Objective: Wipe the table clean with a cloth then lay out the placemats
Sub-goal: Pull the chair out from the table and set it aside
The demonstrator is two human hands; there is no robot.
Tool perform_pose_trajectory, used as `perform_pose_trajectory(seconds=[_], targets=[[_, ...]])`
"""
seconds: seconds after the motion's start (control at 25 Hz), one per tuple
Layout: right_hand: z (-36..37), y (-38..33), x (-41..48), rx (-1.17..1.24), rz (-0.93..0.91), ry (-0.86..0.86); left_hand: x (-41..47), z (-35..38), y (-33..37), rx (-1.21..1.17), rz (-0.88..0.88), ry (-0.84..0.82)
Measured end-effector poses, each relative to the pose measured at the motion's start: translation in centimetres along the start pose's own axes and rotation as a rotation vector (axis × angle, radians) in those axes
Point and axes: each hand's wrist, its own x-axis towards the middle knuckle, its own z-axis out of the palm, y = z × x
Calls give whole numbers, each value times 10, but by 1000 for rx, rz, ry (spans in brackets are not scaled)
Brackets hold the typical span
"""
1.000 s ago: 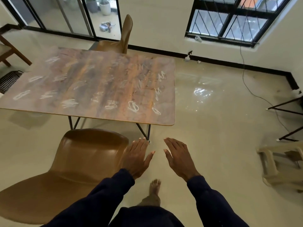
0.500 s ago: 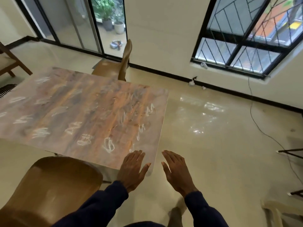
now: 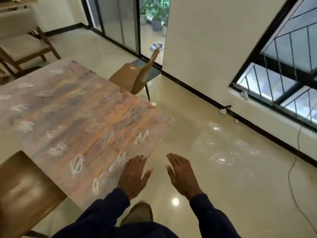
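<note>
My left hand (image 3: 133,176): flat, fingers straight, holding nothing, lower centre.
My right hand (image 3: 181,174): same, beside it.
Table (image 3: 72,121): chalk-scribbled, left of frame.

Bench (image 3: 73,103): rectangular top, flat and level, glossy wood-grain print in orange-brown with grey-pink patches, thin pale edge, rounded corners. One long side sits just beside the tan chair (image 3: 135,79), which stands near that side's end corner. White scribbles (image 3: 76,164) cover the top in rough rows: zigzags and loops, chalk-like. They are boldest along the long side opposite the chair and fainter and smeared close to the chair. Top not yet wiped. The end away from the chair runs out of view.
</note>
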Motion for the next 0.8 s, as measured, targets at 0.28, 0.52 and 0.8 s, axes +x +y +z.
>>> perform_pose_trajectory(seconds=[0.28, 0.52, 0.8], targets=[[-11, 144, 115, -14, -25, -17, 176, 60, 36, -20, -30, 60], [-35, 253, 232, -22, -24, -25, 335, 91, 51, -17, -10, 158], [-20, 376, 397, -29, -226, -105, 484, 141, 37, 80, -126, 215]])
